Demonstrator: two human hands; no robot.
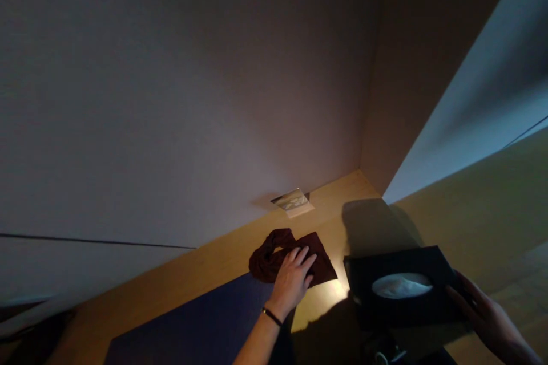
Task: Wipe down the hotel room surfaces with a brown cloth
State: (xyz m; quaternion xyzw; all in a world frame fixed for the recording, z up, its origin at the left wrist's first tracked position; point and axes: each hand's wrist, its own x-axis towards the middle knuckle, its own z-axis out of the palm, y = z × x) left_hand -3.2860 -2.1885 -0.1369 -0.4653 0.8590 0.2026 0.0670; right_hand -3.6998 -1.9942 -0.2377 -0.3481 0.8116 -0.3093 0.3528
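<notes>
My left hand (293, 279), with a dark band on the wrist, lies palm down with fingers spread on a crumpled dark red cloth (268, 256). The cloth rests on the light wooden surface (240, 254), one part looped at the left and a flatter corner at the right. At the lower right, my right hand (482, 308) grips the right side of a black tissue box (398, 311). A white tissue (402, 286) shows in its oval opening. The box is raised above the surface and casts a shadow. My right fingers are partly hidden behind it.
A small folded card with a picture (293, 202) stands near the grey wall (192, 97). A dark blue flat panel (201, 325) lies at the lower left. Below the tissue box are small objects I cannot make out. A wall corner (372, 142) juts out at the right.
</notes>
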